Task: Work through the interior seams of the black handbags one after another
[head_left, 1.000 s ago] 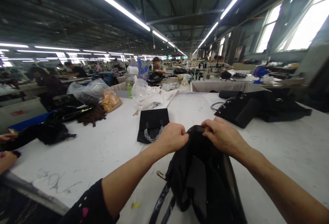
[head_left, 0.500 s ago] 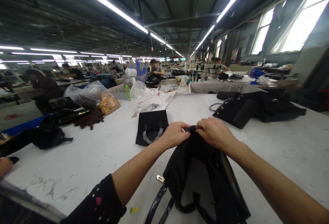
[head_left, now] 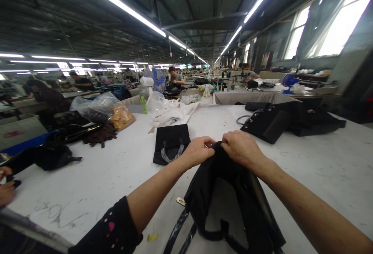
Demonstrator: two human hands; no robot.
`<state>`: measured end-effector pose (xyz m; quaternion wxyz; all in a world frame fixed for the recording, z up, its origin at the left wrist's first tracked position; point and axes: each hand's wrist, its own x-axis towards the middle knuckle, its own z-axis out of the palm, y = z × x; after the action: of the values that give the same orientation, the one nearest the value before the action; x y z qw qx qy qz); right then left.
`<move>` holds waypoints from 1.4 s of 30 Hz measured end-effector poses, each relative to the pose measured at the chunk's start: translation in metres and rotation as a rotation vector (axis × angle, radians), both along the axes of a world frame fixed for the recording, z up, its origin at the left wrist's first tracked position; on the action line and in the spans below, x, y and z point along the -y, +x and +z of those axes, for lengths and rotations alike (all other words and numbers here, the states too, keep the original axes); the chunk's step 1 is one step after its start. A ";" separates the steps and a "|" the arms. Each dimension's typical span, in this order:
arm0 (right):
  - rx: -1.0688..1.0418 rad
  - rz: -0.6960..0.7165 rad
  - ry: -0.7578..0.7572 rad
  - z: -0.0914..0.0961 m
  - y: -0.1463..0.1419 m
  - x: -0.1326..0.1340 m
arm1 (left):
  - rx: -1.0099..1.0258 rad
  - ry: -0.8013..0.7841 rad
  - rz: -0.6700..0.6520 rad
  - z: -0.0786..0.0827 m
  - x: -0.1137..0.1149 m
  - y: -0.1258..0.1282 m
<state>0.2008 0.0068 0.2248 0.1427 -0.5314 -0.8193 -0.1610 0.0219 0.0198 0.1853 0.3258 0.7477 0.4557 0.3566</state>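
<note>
A long white worktable (head_left: 116,191), marked with dark scuffs, fills the foreground. On it, between the forearms, stands a soft black bag (head_left: 201,191), its opening toward the wearer. The left hand (head_left: 199,153) and right hand (head_left: 243,149) pinch its far edge, fingertips near each other. Handling this well probably calls for even tension between both pinches, with thumbs close to the rim so the material doesn't pucker. The dark, film-wrapped handles (head_left: 177,228) and small gold-coloured metal plate (head_left: 181,201) at the left side are best kept from snagging.
</note>
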 end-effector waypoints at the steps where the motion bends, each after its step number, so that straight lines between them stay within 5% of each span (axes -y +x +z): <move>1: 0.003 -0.001 0.000 0.000 0.000 0.000 | -0.004 0.008 -0.001 0.000 -0.002 0.001; 8: -0.038 -0.013 -0.026 0.003 -0.003 0.002 | -0.184 0.144 0.082 0.017 -0.014 0.014; 14: -0.579 0.144 -0.200 0.007 0.022 0.023 | -0.374 0.268 0.359 0.039 0.014 -0.013; 22: -0.997 0.046 -0.469 -0.041 0.059 0.062 | -0.658 0.149 0.670 0.025 0.036 -0.070; 25: -1.036 0.086 -0.501 -0.057 0.052 0.064 | -0.694 0.341 0.551 0.028 0.034 -0.063; 28: -1.056 0.075 -0.485 -0.062 0.045 0.061 | -0.672 0.615 0.160 0.038 0.032 -0.042; 32: -1.018 0.045 -0.424 -0.063 0.044 0.060 | -0.637 0.684 -0.201 0.042 0.025 -0.019; 42: -1.039 0.056 -0.373 -0.068 0.048 0.048 | -0.451 0.418 -0.163 0.036 0.001 -0.031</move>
<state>0.2491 -0.0414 0.1570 0.4358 -0.5352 -0.6696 0.2743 -0.0095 0.0190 0.2210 0.0835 0.8926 0.3720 0.2405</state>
